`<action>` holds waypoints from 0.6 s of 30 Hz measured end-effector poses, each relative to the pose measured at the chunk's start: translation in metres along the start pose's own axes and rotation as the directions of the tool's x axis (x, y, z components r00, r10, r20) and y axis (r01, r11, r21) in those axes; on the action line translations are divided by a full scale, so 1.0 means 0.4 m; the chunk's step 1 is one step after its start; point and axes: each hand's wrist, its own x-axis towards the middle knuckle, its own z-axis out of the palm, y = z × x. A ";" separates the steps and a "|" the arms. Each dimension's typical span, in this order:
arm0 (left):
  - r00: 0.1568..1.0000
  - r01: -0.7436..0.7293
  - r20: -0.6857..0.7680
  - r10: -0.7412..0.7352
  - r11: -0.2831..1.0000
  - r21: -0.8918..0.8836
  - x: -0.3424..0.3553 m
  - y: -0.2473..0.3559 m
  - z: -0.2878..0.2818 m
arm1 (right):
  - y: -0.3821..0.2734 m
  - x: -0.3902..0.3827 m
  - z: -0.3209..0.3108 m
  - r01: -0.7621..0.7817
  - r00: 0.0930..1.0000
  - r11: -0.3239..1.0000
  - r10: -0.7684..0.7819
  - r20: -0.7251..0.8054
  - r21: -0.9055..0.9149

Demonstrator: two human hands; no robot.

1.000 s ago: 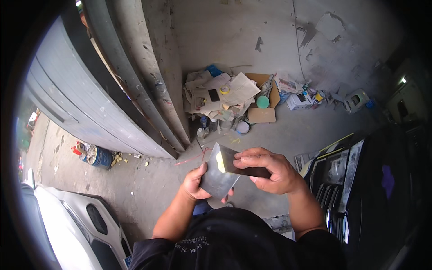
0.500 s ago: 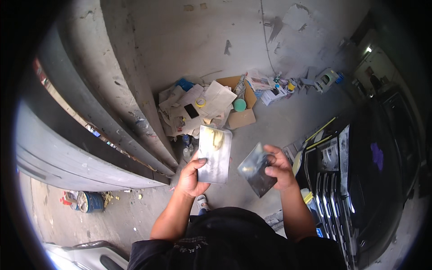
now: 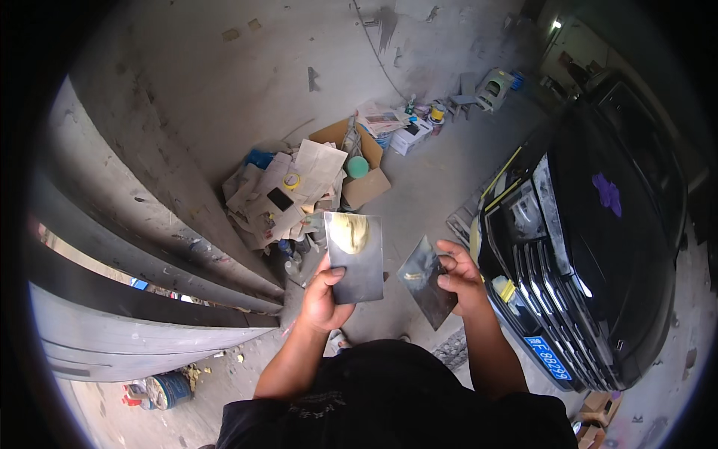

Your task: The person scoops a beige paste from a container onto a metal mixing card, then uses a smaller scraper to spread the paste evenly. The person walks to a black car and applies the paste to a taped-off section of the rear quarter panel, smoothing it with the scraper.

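Because the yellow paste (image 3: 349,233) sits in a soft lump near the far edge of the gray board (image 3: 356,277), it could slide off if the board tips too far away from the body. The left hand (image 3: 321,301) is closed around the board's near left side, with its thumb flat on the front; most of its fingers are hidden behind, so I cannot tell how tight they are. The right hand (image 3: 461,280) is partly curled and pinches the right edge of a thin dark sheet (image 3: 428,283), which is tilted, with a corner pointing down. That pinch holds just one side, so a bump could make the sheet twist or slip. A little smear shows on it too, and it might rub off on the fingers. The board and the sheet are apart, with a gap between them, but a quick move could make them knock. If the right hand swung out to its right, a sharp corner might scratch the black car (image 3: 572,168). Ahead of the left hand lies a messy paper pile (image 3: 320,166) with a phone (image 3: 280,198) on it, and flying paste could make that dirty.
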 end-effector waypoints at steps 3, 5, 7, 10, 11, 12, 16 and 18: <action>1.000 -0.007 0.006 0.007 0.998 0.055 0.022 -0.046 0.031 | -0.015 -0.031 0.030 -0.100 0.995 0.963 0.098 -0.017 -0.249; 1.000 -0.029 0.001 0.029 0.992 0.122 0.026 -0.088 0.044 | -0.021 -0.022 0.054 -0.104 0.992 0.964 0.082 -0.098 -0.246; 0.992 -0.125 -0.008 0.130 0.966 0.224 0.034 -0.124 0.046 | -0.034 -0.005 0.059 -0.143 0.983 0.967 0.115 -0.141 -0.210; 0.981 -0.188 0.137 0.136 0.829 0.526 0.053 -0.151 0.004 | -0.064 0.018 0.052 -0.131 0.988 0.974 0.112 -0.109 -0.185; 0.978 -0.202 0.175 0.115 0.740 0.642 0.049 -0.144 -0.004 | -0.073 0.024 0.048 -0.123 0.990 0.979 0.108 -0.095 -0.165; 0.974 -0.218 0.208 0.091 0.634 0.742 0.046 -0.119 0.015 | -0.084 0.028 0.043 -0.095 0.994 0.984 0.086 -0.070 -0.151; 0.982 0.038 0.107 -0.158 0.712 0.701 0.035 -0.088 0.019 | -0.159 0.031 0.025 0.085 0.996 0.986 -0.079 0.043 -0.146; 0.949 0.268 0.055 -0.312 0.884 0.383 0.020 -0.076 0.016 | -0.203 0.021 0.041 0.232 0.970 0.934 -0.204 0.129 -0.271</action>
